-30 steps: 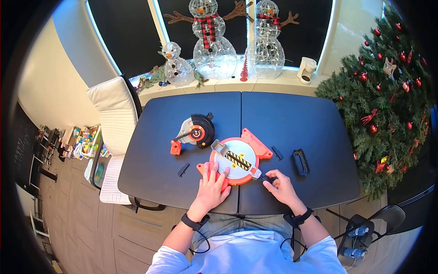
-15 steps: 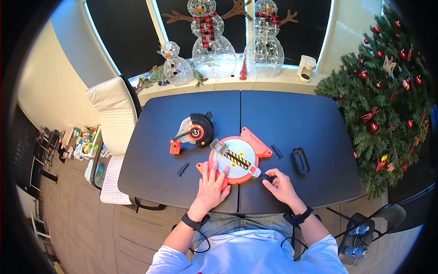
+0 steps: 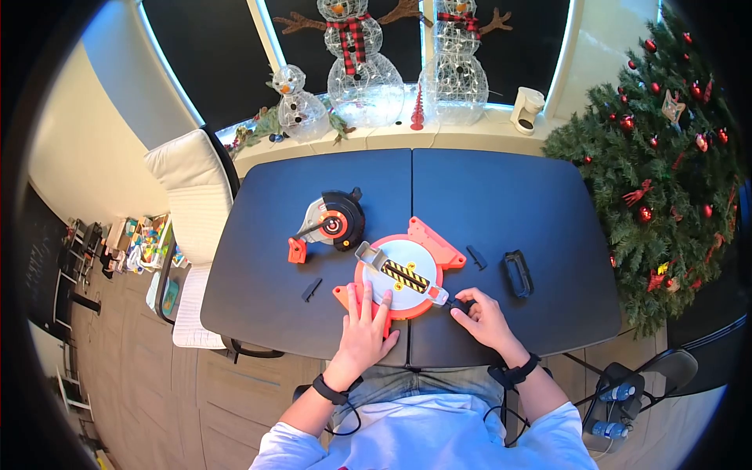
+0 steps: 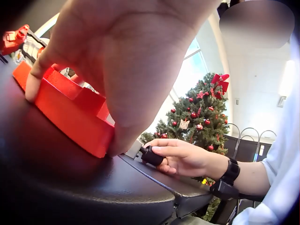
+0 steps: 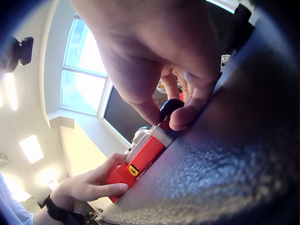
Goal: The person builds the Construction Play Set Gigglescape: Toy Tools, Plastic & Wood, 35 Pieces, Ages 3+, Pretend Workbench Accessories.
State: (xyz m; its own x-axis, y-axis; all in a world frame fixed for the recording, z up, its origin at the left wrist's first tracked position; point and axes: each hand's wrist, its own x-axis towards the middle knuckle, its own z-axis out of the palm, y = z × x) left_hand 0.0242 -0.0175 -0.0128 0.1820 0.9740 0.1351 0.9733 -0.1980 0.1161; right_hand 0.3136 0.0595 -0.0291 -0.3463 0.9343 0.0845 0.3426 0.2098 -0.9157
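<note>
A round toy base with an orange-red rim, grey top and black-yellow striped strip lies on the table in the head view. My left hand rests on its near left side, fingers extended over the rim. In the left wrist view that hand spans a red foot of the base, a finger and the thumb on either side. My right hand pinches a black knob at the end of the base's short grey arm. In the right wrist view the thumb and fingers partly cover the knob.
On the dark table stands a black, grey and orange wheel-like toy part at the back left. Small black strips lie on both sides of the base. An oblong black frame lies at the right.
The head view has tilted up slightly. My left hand's fingers have spread a little on the base and its thumb has moved right. The right hand stays on the knob.
</note>
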